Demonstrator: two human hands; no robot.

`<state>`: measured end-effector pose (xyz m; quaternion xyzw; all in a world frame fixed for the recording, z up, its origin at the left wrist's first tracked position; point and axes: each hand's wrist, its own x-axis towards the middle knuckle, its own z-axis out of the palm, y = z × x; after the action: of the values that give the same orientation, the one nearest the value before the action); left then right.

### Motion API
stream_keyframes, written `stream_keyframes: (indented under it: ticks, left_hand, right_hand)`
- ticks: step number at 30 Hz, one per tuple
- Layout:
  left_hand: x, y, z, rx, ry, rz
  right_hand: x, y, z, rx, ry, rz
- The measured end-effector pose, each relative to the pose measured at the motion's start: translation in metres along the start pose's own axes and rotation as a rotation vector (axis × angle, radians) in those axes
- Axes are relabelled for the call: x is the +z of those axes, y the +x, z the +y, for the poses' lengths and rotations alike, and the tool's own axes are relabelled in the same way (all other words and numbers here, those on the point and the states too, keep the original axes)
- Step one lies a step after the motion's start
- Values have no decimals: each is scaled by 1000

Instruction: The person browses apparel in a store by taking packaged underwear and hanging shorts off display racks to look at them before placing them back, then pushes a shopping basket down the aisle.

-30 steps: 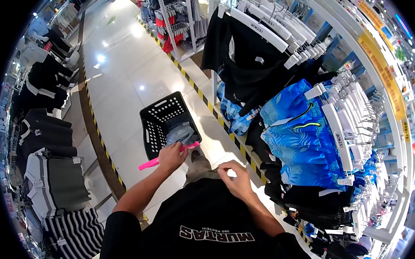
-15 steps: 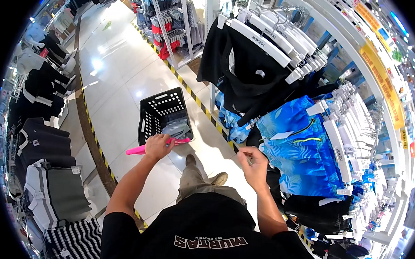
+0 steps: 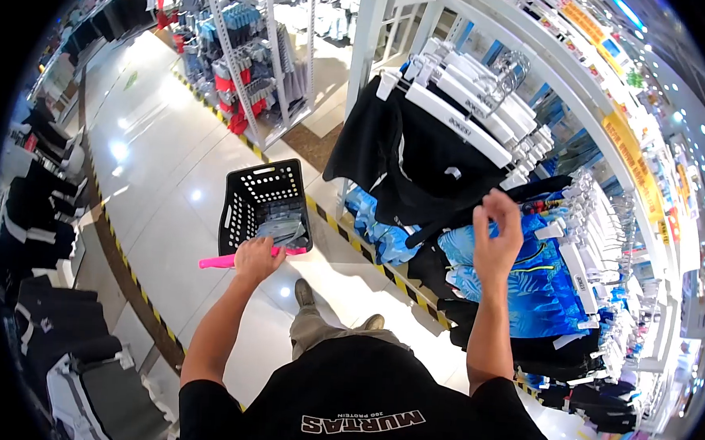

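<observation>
My left hand is wrapped round the pink handle of a black perforated shopping basket. Several clear packets of greyish goods lie inside the basket. Held up on the other side, my right hand has its thumb and fingers curved and apart, with nothing visible between them. Behind and below it in the view hang blue leaf-patterned shorts with a yellow drawstring. Just beyond are black garments on white hangers. Whether the hand touches any cloth I cannot tell.
A white metal rack carries the hanging clothes along the right. Red, blue and grey packaged goods fill a shelf stand ahead. Yellow-black tape edges the tiled aisle. Folded dark clothes lie at left.
My right hand has risen and moved forward and right, towards the hanging garments. The left hand still grips the basket handle. The view has shifted, showing more of the rack.
</observation>
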<state>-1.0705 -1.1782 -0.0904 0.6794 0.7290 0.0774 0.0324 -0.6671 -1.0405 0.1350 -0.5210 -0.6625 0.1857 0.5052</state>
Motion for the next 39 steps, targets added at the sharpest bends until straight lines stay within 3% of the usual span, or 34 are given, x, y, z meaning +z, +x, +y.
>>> stream_keyframes:
  ticks: [2, 6, 10, 14, 24, 27, 30, 33, 36, 39]
  left_hand:
    - [-2, 16, -10, -1, -38, -41]
    - [-1, 34, -30, 12, -82, -55]
    - [-5, 47, -42, 50, -112, -44]
    - [-8, 57, -48, 89, -145, -38]
    - [-12, 63, -55, 90, -310, 16]
    - [-18, 63, -52, 8, -429, 18]
    - [-28, 65, -50, -222, -684, -129]
    - [-15, 79, -44, -210, -1052, 65]
    - [-16, 102, -28, -102, -997, 338]
    - [-28, 114, -19, -126, -1234, 218]
  right_hand:
    - [13, 28, -13, -38, -32, 62]
    - [38, 71, -31, -234, -382, 64]
    - [61, 82, -20, -272, -669, 22]
    - [70, 85, -17, -103, -865, -66]
    - [63, 77, -44, -1, -739, -1]
    - [56, 75, -69, 55, -677, -15]
    - [50, 61, -77, 70, -585, -39]
    - [49, 47, -88, 110, -404, -82]
    - [53, 40, -90, 67, -237, -90]
    - [52, 35, -91, 120, -90, -89]
